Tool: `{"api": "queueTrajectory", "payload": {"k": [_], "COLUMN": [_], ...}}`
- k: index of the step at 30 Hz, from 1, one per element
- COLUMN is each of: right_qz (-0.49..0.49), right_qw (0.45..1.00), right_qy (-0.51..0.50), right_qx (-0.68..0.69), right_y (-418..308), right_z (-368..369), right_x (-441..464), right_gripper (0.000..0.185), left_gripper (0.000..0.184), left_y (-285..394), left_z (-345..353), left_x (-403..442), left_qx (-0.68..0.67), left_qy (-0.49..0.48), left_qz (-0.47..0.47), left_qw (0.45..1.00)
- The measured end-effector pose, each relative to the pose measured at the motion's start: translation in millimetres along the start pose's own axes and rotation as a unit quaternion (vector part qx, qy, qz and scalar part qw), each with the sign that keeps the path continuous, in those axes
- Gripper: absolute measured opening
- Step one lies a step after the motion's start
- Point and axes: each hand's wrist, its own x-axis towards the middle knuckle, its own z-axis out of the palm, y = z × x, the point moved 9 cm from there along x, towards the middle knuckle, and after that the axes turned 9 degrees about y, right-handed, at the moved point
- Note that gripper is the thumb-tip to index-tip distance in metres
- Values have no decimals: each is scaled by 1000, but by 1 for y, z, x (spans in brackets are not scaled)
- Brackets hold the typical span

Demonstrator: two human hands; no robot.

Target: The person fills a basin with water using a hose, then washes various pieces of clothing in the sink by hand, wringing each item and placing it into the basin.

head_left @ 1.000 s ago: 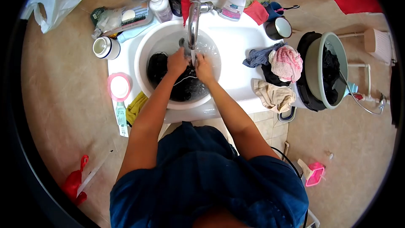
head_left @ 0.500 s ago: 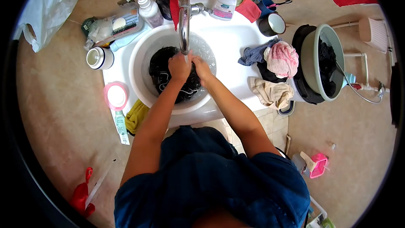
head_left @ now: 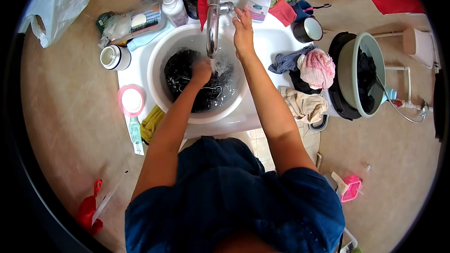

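My left hand (head_left: pixel 201 71) is over the white basin (head_left: pixel 154 91), at the black garment (head_left: pixel 180 77) that lies in water. Its fingers are blurred, so their hold cannot be made out. Beside it, water runs from the curved metal faucet (head_left: pixel 213 23) into the basin. My right hand (head_left: pixel 243 30) is raised past the basin's right rim, fingers apart, at the faucet's side handle (head_left: pixel 232 8). Whether the fingertips touch the handle is unclear. A white bottle (head_left: pixel 259 2) stands just behind that hand.
Crumpled cloths, including a pink-and-white one (head_left: pixel 317 69) and a beige one (head_left: pixel 304 104), lie on the sink's right side. A grey-green bucket (head_left: pixel 349 72) holds dark fabric. A pump bottle (head_left: pixel 173 8), white jar (head_left: pixel 115 58) and pink-rimmed brush (head_left: pixel 131 100) line the left.
My right hand has left the garment and moved up to the faucet handle. My left hand stays in the basin. More water now flows and splashes, and the view has shifted slightly.
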Motion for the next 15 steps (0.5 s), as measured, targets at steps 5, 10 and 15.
{"api": "queueTrajectory", "payload": {"k": [5, 10, 15], "right_qz": [-5, -44, 53], "right_qw": [997, 997, 981], "right_qy": [-54, -53, -39], "right_qx": [49, 41, -183], "right_y": [-9, -15, 96], "right_z": [3, -11, -12], "right_x": [-16, -39, -123], "right_gripper": [51, 49, 37], "left_gripper": [43, 71, 54], "left_y": [65, 67, 33], "left_z": [-58, -29, -42], "left_x": [-63, -78, -35], "left_qx": [149, 308, 164], "left_qy": [134, -51, 77], "left_qz": [208, 147, 5], "left_qw": [957, 939, 983]}}
